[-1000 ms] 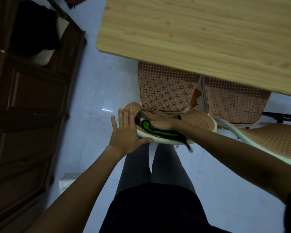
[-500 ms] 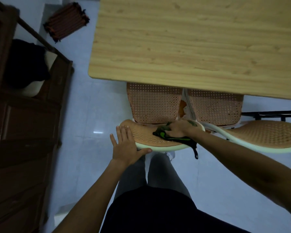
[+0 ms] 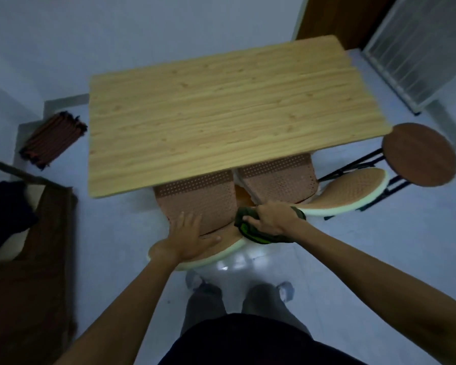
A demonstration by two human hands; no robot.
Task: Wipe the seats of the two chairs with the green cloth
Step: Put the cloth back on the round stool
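Two orange mesh chairs with pale rims are tucked under the wooden table's near edge. The left chair [image 3: 195, 201] has its backrest curving toward me; my left hand [image 3: 188, 237] lies flat on that backrest, fingers spread, holding nothing. My right hand [image 3: 273, 218] is closed on the dark green cloth [image 3: 250, 230] at the right end of the left chair's backrest, beside the gap between the chairs. The right chair [image 3: 279, 177] shows its seat under the table and its backrest [image 3: 353, 191] swung out to the right.
The light wooden table [image 3: 227, 117] covers most of both seats. A round brown stool [image 3: 419, 154] on black legs stands at right. A dark wooden cabinet [image 3: 24, 259] lines the left. A striped mat [image 3: 53, 139] lies on the pale floor. My legs and feet are below.
The view has pulled back and up, showing the whole table and stool. My right hand has slid the cloth rightward along the left chair's backrest. My left hand has shifted further onto the backrest.
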